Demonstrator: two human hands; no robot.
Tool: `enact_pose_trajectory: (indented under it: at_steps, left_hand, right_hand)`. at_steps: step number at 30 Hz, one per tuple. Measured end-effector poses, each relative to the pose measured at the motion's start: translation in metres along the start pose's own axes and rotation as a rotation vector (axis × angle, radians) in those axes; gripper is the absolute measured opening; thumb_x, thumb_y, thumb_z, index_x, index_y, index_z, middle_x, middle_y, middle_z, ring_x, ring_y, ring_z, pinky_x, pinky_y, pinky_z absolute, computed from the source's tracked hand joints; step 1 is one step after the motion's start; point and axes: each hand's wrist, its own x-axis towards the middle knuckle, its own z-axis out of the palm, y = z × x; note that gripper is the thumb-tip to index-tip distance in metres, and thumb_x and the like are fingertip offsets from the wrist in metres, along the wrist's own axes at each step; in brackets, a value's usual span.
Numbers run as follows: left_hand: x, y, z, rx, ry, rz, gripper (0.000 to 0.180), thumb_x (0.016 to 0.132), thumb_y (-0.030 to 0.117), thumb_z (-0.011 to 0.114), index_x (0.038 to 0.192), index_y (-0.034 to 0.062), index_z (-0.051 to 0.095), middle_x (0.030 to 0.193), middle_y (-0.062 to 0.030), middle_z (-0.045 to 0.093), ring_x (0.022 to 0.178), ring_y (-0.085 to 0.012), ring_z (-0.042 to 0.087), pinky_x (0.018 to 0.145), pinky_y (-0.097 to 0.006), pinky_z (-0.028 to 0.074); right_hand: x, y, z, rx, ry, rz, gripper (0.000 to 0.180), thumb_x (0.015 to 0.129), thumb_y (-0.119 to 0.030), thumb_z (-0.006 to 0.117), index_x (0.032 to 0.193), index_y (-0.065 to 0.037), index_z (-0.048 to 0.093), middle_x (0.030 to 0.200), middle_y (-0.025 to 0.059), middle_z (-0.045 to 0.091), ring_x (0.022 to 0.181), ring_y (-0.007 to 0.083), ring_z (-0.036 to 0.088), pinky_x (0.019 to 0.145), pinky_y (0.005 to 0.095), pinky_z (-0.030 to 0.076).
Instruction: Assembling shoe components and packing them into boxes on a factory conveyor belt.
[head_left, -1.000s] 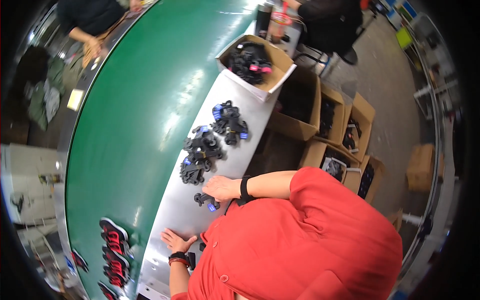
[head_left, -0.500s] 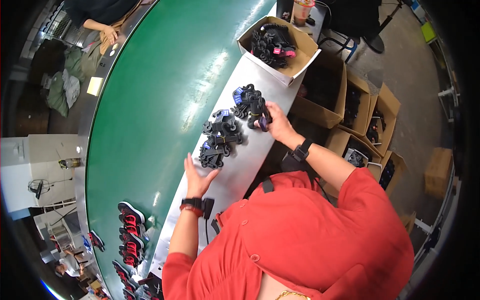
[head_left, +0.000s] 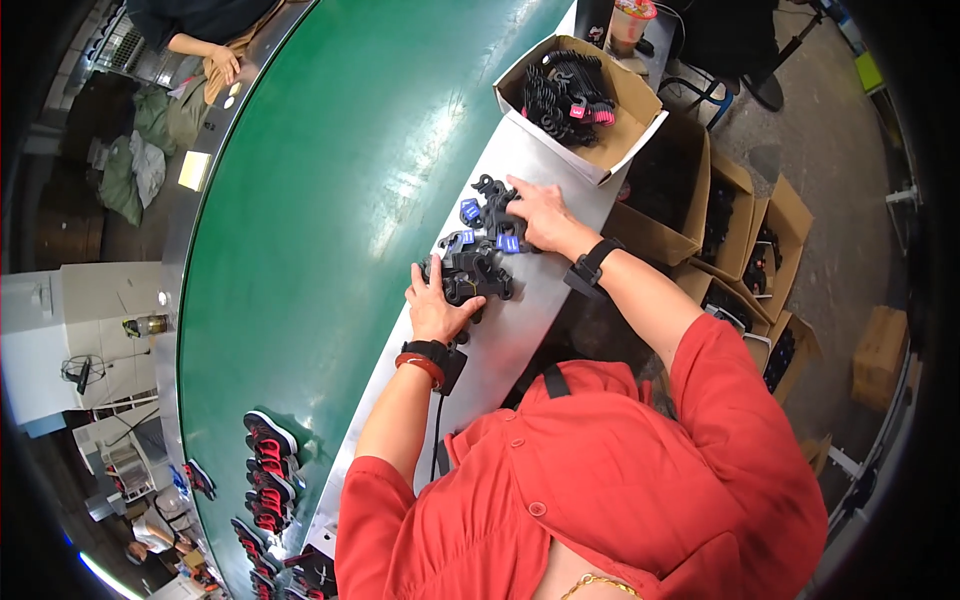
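A long belt point(head_left: 330, 200) curves from the top middle of the frame down to the lower left. A flat ledge point(head_left: 520, 320) runs along its right side. On the ledge, near the middle of the frame, sits a pile of small parts point(head_left: 478, 252). The left hand point(head_left: 437, 308) rests on the lower end of the pile, and the right hand point(head_left: 537, 213) on the upper end. An open box point(head_left: 625, 125) of parts sits on the ledge above them. More boxes point(head_left: 740, 240) line up at the right. Shoes point(head_left: 268, 470) lie on the belt at the lower left.
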Motion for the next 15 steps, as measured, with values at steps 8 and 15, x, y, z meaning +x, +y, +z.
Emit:
enact_pose_trajectory:
  at_steps: [8,15]
  left_hand:
    - [0.004,0.0,-0.004,-0.11,0.016,0.062,0.096,0.055,0.036,0.083,0.136,0.0139,0.035,0.131,-0.0213,0.034,0.113,-0.0394,0.047,0.093,-0.045,0.045]
    - [0.008,0.0,-0.004,-0.137,-0.08,-0.056,0.095,0.054,0.037,0.084,0.133,0.0131,0.037,0.121,-0.0209,0.037,0.101,-0.0385,0.055,0.087,-0.043,0.049]
  right_hand:
    - [0.022,-0.012,-0.009,0.099,-0.383,-0.057,0.036,0.064,-0.001,0.067,0.097,-0.015,0.069,0.135,0.0133,0.041,0.113,0.031,0.049,0.095,0.044,0.038]
    - [0.02,-0.022,0.02,0.177,-0.378,-0.046,0.04,0.064,0.0,0.066,0.101,-0.014,0.068,0.146,0.0143,0.028,0.107,0.0355,0.054,0.097,0.0389,0.042]
